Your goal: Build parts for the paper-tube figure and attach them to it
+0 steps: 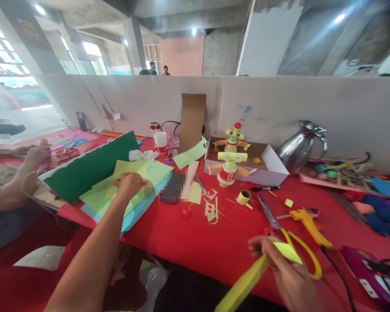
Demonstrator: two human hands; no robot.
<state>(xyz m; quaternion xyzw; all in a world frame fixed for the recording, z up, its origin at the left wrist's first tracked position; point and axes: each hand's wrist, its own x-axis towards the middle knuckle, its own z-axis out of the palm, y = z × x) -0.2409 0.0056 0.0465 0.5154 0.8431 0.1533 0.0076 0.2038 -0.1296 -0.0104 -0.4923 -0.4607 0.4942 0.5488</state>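
While left hand [128, 184] lies flat, fingers spread, on green paper stack [130, 186], right hand [279, 260] pinches yellow strip [247, 281] at table edge; scissors [273, 221] just beside risk snagging strip.

Bright daylight from windows [6, 60] at my left, blown out there. Ceiling lamps [339, 18] flare. Soft, weak shadows on the red table [195, 242]. Wide-angle bend at edges; my hands blur slightly; pixelated patches.

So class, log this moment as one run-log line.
left hand: on pale green paper sheets | right hand: holds folded yellow paper strip | yellow-handled scissors: beside
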